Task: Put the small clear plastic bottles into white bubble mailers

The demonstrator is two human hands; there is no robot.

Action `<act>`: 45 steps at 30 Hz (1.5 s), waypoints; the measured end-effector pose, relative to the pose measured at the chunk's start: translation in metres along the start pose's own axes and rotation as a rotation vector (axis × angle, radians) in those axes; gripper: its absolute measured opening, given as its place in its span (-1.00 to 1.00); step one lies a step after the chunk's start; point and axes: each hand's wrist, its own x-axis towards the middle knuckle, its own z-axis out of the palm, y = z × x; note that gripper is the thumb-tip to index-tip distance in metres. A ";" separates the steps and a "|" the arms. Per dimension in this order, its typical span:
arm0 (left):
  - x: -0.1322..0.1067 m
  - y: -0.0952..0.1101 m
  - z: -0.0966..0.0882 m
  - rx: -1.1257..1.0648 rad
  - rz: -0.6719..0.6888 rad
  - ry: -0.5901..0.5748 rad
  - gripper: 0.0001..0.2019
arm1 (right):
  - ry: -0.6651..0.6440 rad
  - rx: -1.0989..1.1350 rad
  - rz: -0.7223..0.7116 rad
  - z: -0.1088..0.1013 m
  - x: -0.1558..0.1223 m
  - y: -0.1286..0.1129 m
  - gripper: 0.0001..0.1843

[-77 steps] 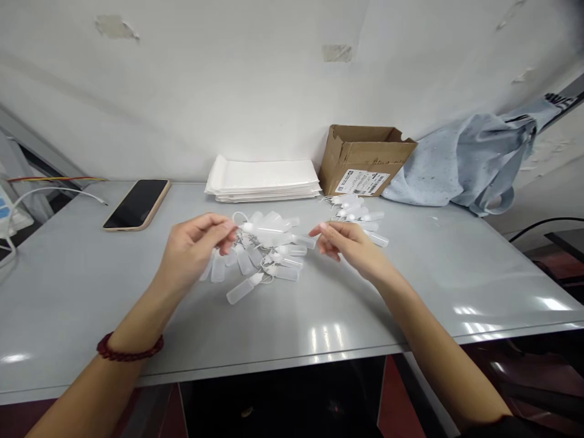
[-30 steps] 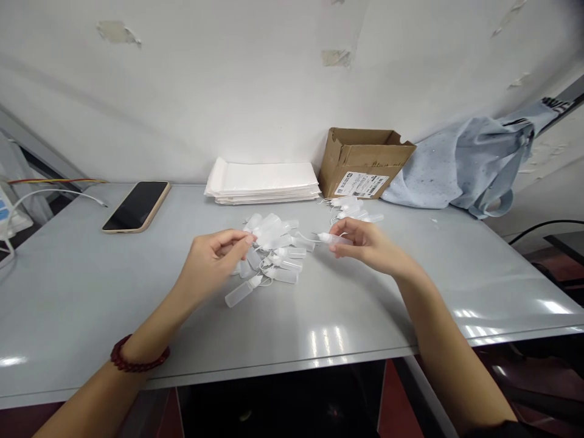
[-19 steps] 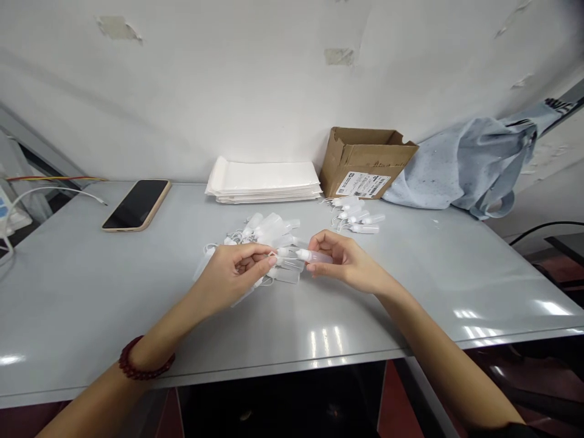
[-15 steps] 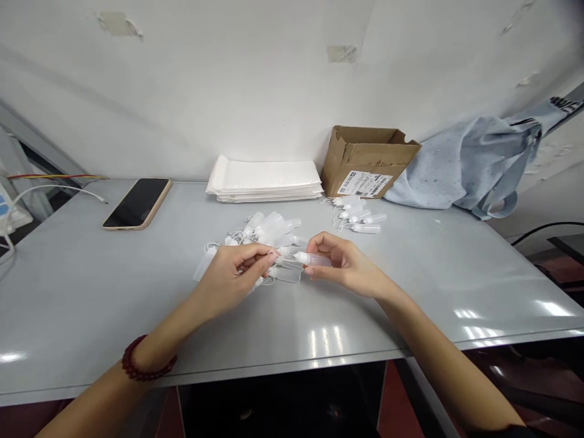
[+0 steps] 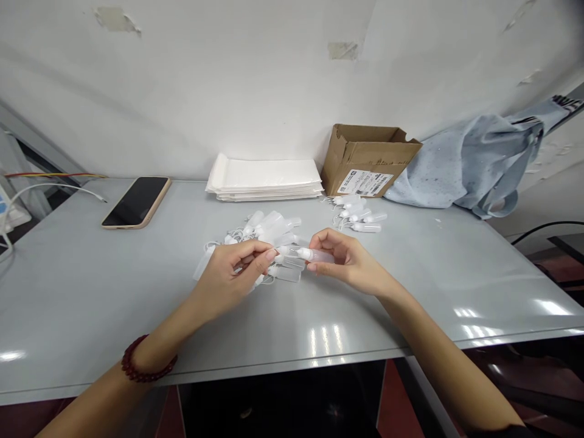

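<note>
Far left of frame we've got a white cable (image 5: 55, 185) running onto the grey table (image 5: 82, 292), then a phone (image 5: 137, 202), screen up and dark. Lower left, a dark red bracelet (image 5: 148, 367) on our left wrist. Our left hand (image 5: 232, 274) is just left of centre, thumb and index pressed together at the tips; a thin pale line seems to run from them towards the nozzle, but what's between them, if anything, is too small to tell. Behind that hand, a pile of small translucent bottles (image 5: 269, 230), partly hidden; a stack of white envelopes (image 5: 269, 176) sits further back, near the wall. Right of centre, the held bottle (image 5: 320, 255) lies roughly level, white nozzle end pointing left at our left fingertips. Our right hand (image 5: 353, 261) pinches its body between thumb and fingers. Step in hand, our read: two-handed work at the nozzle end, right steadying, left on the fine bit. Next move calls for a light, steady hold, no squeezing, and tips lined up. Beyond the right hand, a smaller bottle group (image 5: 360, 216), in front of an open cardboard box (image 5: 371, 155). Upper right, a light blue bag (image 5: 449, 161) slumped beside it.
</note>
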 end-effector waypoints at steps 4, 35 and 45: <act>0.000 0.000 -0.001 0.010 0.001 -0.017 -0.81 | -0.020 0.008 -0.004 0.000 0.000 0.000 -0.80; 0.000 0.004 0.002 0.038 0.018 -0.159 -0.77 | -0.057 -0.035 0.005 0.005 -0.004 -0.003 -0.81; 0.000 0.004 0.001 0.048 0.012 -0.170 -0.76 | -0.050 -0.055 0.013 0.005 -0.005 -0.005 -0.81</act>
